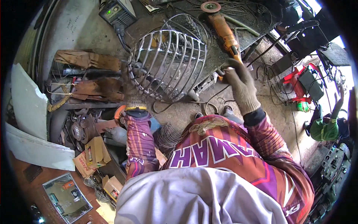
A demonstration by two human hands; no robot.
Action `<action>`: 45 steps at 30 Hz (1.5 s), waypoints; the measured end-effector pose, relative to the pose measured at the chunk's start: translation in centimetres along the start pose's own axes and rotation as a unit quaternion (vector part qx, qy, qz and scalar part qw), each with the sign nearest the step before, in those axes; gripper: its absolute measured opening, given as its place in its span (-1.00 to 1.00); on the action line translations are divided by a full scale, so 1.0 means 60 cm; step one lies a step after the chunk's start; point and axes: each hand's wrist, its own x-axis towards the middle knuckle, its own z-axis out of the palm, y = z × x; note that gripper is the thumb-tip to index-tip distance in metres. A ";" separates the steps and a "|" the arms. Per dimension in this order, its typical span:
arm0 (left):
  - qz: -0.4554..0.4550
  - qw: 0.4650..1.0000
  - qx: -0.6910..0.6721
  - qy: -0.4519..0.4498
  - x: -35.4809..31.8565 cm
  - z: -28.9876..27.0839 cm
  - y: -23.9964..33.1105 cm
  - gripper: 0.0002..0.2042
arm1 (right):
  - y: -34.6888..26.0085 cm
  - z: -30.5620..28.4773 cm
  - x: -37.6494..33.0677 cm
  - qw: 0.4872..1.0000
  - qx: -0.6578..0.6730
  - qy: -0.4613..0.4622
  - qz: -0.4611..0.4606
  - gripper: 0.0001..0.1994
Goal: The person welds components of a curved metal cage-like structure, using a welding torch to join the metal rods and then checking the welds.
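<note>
A rounded cage of bare metal rods (169,56), welded into a basket shape, stands tilted on the dark work surface (242,37). My left hand (130,82), in a worn knit glove, grips the cage's left rim; its fingers are partly hidden by the rods. To the right of the cage, my gloved right hand (241,84) is closed around a small tool with an orange part (220,75). The fingers hide most of that tool, so its kind is unclear. Just beyond this hand lies an orange angle grinder (223,31) with a round disc.
A welding machine (118,14) with a thick cable stands at the far left. Brown leather pieces (99,89) lie left of my left hand. Cables trail over the floor (261,89). A red stand (298,84) and a person in green (324,128) are at the right.
</note>
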 end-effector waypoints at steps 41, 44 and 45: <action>-0.232 0.575 0.733 0.280 0.187 0.186 -0.012 -0.50 | 0.079 -0.157 0.103 0.988 -0.115 0.051 -0.091 -0.79; -0.225 0.619 0.713 0.239 0.163 0.164 0.027 -0.56 | 0.033 -0.148 0.042 0.995 -0.033 0.034 -0.088 -0.74; -0.234 0.625 0.712 0.220 0.155 0.158 0.031 -0.57 | 0.025 -0.142 0.025 0.998 -0.023 0.010 -0.061 -0.72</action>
